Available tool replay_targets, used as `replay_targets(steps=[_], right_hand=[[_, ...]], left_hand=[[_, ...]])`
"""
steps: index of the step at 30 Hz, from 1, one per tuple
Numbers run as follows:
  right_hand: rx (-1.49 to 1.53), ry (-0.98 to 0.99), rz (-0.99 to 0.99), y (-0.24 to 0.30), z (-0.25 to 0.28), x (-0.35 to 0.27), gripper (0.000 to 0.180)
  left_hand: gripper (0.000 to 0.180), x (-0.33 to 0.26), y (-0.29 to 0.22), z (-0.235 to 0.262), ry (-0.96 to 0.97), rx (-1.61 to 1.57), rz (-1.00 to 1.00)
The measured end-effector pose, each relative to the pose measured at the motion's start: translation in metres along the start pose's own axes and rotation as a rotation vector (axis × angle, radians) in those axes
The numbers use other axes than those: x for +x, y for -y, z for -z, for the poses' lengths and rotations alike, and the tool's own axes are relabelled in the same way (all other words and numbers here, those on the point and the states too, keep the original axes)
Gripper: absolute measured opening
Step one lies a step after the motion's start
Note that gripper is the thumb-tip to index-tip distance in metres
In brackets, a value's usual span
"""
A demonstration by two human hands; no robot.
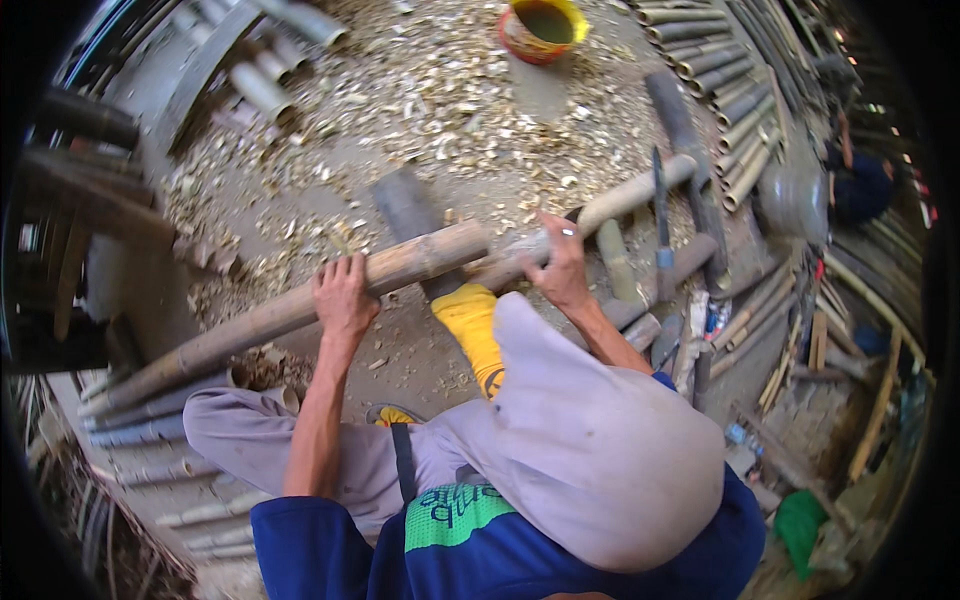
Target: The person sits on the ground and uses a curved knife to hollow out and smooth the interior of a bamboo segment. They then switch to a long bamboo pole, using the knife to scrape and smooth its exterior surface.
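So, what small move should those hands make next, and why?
Perhaps bring the right hand over to steady the long bamboo pole: only the left hand holds it, toward its right end, while the right hand is off it.

From my remote seat I read this as a rough bamboo workshop: pale chips (440, 100) litter the ground (405, 345), cut bamboo poles (720, 78) lie in rows at the right, and a long knife (659, 195) sits among loose offcuts (618, 260)
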State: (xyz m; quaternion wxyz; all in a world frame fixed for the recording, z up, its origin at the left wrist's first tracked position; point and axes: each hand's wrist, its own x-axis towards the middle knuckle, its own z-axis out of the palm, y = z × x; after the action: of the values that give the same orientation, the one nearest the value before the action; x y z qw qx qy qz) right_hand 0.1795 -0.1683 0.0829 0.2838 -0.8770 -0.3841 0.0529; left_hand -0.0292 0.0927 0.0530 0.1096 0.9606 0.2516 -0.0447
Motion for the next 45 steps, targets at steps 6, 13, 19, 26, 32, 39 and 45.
replay_targets(steps=[6, 13, 19, 26, 32, 39, 45], right_hand=[[-0.110, 0.025, -0.438, -0.079, 0.028, -0.103, 0.050], [0.131, -0.122, -0.569, -0.080, -0.035, -0.101, 0.055], [0.145, -0.370, -0.826, -0.049, 0.032, -0.130, 0.050], [-0.502, -0.748, -1.190, -0.139, 0.078, -0.292, 0.060], [-0.282, -0.466, -1.529, -0.145, 0.075, -0.329, 0.053], [-0.268, -0.371, -1.372, -0.169, 0.053, -0.321, 0.054], [-0.289, -0.349, -1.411, -0.185, 0.048, -0.319, 0.050]], left_hand=[[0.061, 0.003, -0.007, 0.004, 0.054, 0.004, -0.030], [0.064, 0.009, -0.013, 0.012, 0.080, 0.043, -0.063], [0.065, 0.003, -0.004, -0.003, 0.054, 0.088, -0.045], [0.063, 0.006, -0.012, -0.001, 0.032, 0.105, -0.069], [0.062, 0.006, 0.004, -0.011, -0.019, 0.124, -0.095], [0.060, 0.009, 0.006, -0.008, 0.051, 0.062, -0.111], [0.061, 0.005, -0.004, -0.004, -0.003, 0.076, -0.133]])
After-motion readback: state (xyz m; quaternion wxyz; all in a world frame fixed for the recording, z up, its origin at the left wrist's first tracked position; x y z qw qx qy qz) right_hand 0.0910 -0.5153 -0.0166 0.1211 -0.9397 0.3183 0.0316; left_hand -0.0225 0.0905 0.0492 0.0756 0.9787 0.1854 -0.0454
